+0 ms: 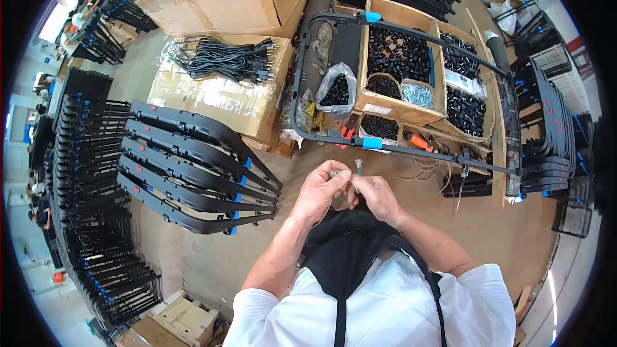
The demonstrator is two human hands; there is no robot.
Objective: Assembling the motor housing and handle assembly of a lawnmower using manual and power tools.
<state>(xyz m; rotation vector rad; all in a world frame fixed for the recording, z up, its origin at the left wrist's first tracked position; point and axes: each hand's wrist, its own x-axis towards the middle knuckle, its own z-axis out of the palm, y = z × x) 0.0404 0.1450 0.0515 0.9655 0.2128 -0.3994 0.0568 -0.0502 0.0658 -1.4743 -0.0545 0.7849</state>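
Note:
My two hands meet just in front of my chest, over the near side of the bench. My left hand has its thumb and finger pressed on a small metal piece; its kind is too small to tell. A thin pale cord trails from under that hand. My right hand is closed around a slim green piece with a silvery, cap-like metal end that points up and away from me. Beyond both hands, a black tubular frame with blue clips lies across the bench, touched by neither hand.
A wooden box holds black plastic parts and silvery screws. Near it are a bag of black parts, an orange-handled tool and loose tubing. Black cables top a carton. Black frames stand left.

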